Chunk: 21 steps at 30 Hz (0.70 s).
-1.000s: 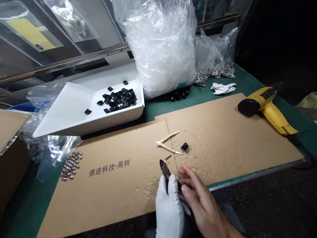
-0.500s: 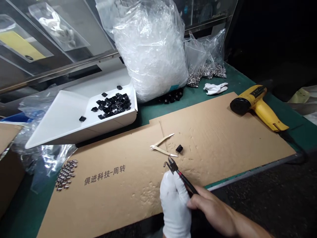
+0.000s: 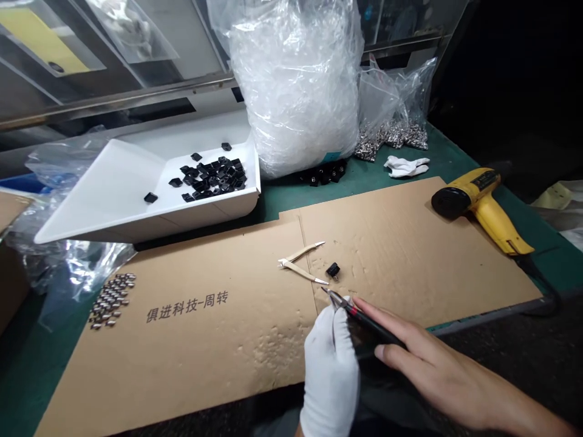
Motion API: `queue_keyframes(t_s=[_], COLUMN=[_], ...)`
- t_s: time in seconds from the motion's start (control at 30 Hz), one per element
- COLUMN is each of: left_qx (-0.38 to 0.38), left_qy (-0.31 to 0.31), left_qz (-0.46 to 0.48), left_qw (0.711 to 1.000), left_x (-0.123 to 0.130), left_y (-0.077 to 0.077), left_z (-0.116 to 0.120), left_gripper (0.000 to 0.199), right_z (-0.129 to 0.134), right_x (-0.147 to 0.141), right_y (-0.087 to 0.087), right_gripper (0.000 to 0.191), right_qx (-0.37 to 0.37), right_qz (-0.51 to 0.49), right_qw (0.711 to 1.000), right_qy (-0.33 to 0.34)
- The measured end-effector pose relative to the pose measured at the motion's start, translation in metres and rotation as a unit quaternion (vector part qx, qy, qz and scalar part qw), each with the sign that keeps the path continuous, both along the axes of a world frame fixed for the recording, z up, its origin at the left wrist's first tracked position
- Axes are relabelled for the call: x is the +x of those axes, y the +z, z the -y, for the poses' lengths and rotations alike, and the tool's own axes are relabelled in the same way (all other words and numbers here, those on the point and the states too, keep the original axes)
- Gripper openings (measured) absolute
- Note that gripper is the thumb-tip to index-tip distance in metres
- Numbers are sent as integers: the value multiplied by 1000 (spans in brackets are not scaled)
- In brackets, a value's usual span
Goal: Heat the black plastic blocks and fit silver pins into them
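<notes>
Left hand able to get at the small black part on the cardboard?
Probably yes. The small black part sits on the cardboard sheet just ahead of the gloved left hand, with nothing between them, though that hand's fingers are on the black-handled cutters.

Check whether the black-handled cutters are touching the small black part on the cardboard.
Apart. The head view shows the tips of the black-handled cutters stopping short of the small black part, with bare cardboard between them.
</notes>
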<state>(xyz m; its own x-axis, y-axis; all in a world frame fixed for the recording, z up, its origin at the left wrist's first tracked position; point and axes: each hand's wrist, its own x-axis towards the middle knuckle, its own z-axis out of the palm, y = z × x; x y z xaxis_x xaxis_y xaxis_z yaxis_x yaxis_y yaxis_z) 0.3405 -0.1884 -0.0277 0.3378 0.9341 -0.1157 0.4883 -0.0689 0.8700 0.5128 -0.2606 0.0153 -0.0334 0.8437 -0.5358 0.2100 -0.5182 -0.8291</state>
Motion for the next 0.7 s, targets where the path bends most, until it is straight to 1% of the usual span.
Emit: queue_keyframes(t_s=[0.03,0.1,0.17,0.2,0.23,0.27,0.3,0.33,0.37,0.4,0.43,0.47,0.5,0.53,0.57,0.6,0.63,0.67,0.7], left_qx=[-3,1,27,45,61,72,81,92,106,122,135,138,127,106,85,66,56,52,54], left_qy=[-15,-65,-117,-130,-129,-115,-92,-65,-40,-22,-13,-11,-16,-26,-36,-44,-51,-55,-56], left_qz=[-17,-55,-95,-109,-113,-105,-83,-56,-32,-18,-22,-42,-72,-108,-143,-175,-200,-217,-227], left_qw=[1000,996,988,984,983,985,989,992,993,992,990,990,989,988,985,981,977,973,971], left_x=[-1,-3,-8,-10,-11,-13,-14,-15,-16,-17,-19,-20,-22,-23,-24,-24,-24,-24,-24], left_y=[3,10,15,17,17,17,16,14,11,8,5,2,0,-3,-5,-7,-9,-10,-12], left_z=[-2,-5,-7,-8,-8,-7,-7,-7,-7,-8,-9,-10,-12,-14,-17,-18,-20,-21,-21], left_gripper=[33,36,37,36,34,32,30,27,24,23,23,24,25,27,29,30,31,31,32], right_z=[0,1,2,4,5,7,10,12,14,13,11,6,-3,-14,-27,-42,-58,-73,-89], right_x=[-1,-4,-11,-15,-19,-22,-22,-21,-16,-8,3,15,27,40,51,61,68,72,73], right_y=[-3,-10,-17,-20,-24,-29,-33,-38,-42,-44,-43,-41,-36,-29,-20,-10,1,13,24], right_gripper=[64,61,58,57,56,55,54,53,53,54,56,59,61,63,68,73,77,76,70], right_qx=[-6,-28,-44,-44,-36,-17,6,27,47,66,83,99,123,152,186,215,232,240,249], right_qz=[-33,-151,-291,-342,-372,-378,-361,-317,-249,-163,-67,24,110,193,276,354,418,470,510], right_qw=[999,987,949,927,910,900,903,917,938,962,980,988,984,969,940,899,852,801,752], right_qy=[-15,-55,-112,-146,-182,-215,-234,-242,-234,-209,-169,-116,-58,4,70,143,216,282,334])
